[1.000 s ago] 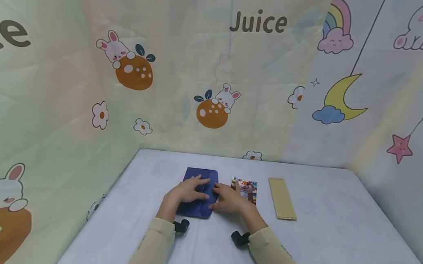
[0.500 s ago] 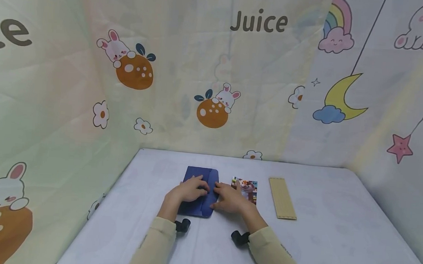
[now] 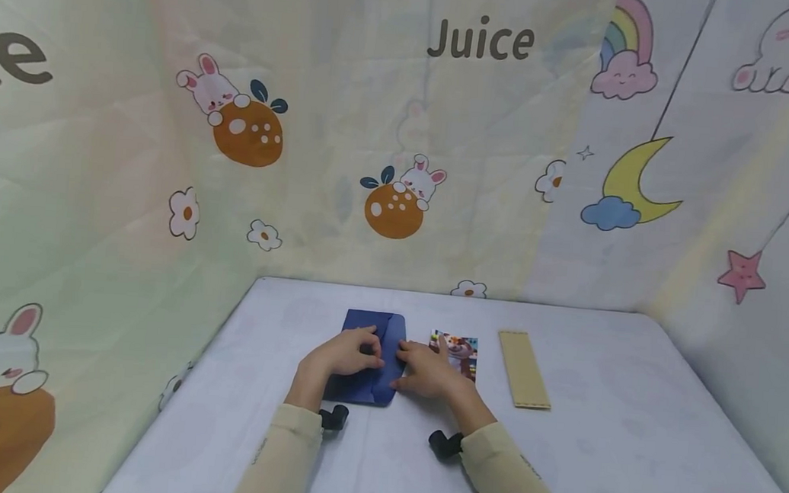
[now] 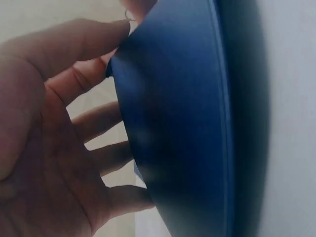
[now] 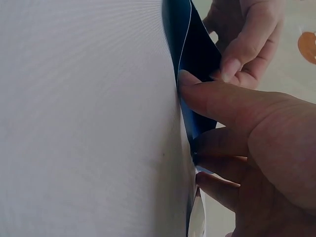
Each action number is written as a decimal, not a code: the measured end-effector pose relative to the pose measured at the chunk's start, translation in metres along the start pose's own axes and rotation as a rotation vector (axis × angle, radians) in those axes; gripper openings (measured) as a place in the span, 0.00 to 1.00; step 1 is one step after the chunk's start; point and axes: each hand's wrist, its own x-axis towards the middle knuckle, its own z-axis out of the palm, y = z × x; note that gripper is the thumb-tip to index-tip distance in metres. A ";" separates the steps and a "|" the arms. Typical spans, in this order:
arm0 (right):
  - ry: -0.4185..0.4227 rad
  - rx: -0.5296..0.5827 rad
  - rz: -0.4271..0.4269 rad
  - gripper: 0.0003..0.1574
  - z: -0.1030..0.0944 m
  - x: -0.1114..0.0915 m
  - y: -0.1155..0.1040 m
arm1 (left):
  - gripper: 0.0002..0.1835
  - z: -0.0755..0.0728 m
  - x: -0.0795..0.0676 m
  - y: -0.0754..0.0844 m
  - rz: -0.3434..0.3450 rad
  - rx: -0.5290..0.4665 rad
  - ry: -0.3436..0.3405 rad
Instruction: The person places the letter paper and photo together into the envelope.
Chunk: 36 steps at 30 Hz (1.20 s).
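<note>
A dark blue envelope lies on the white table, its flap along the right side, in the head view. Over its middle, my left hand has curled fingers. Thumb and forefinger of that hand pinch an edge of the blue paper, as the left wrist view and right wrist view show. My right hand rests at the envelope's right edge, thumb and fingers spread and touching the flap. Partly under that hand is a small colourful picture card. The envelope's blue surface fills the middle of the left wrist view.
To the right of the picture card lies a flat tan strip, like card or a thin board. Fabric walls printed with rabbits and fruit stand behind the table and at both sides.
My left hand has gone from lying flat with spread fingers on the envelope to curling its fingers and pinching its paper. My right hand has stayed nearly in place.
</note>
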 end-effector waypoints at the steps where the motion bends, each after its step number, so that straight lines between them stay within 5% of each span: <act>1: 0.000 -0.011 0.005 0.46 0.000 0.000 0.000 | 0.07 -0.001 0.000 0.001 0.004 -0.009 -0.003; 10: 0.002 -0.022 0.011 0.45 0.000 0.000 0.001 | 0.02 -0.007 -0.005 0.005 -0.025 -0.120 -0.032; 17: -0.007 -0.029 0.019 0.45 -0.001 0.000 -0.001 | 0.14 -0.007 -0.008 0.001 -0.070 -0.153 -0.106; 27: -0.029 -0.046 0.011 0.47 -0.004 -0.001 -0.008 | 0.24 -0.009 -0.009 -0.001 -0.073 -0.070 -0.179; 36: -0.035 -0.045 0.008 0.48 -0.003 -0.002 -0.008 | 0.21 -0.009 -0.012 0.004 -0.101 -0.067 -0.187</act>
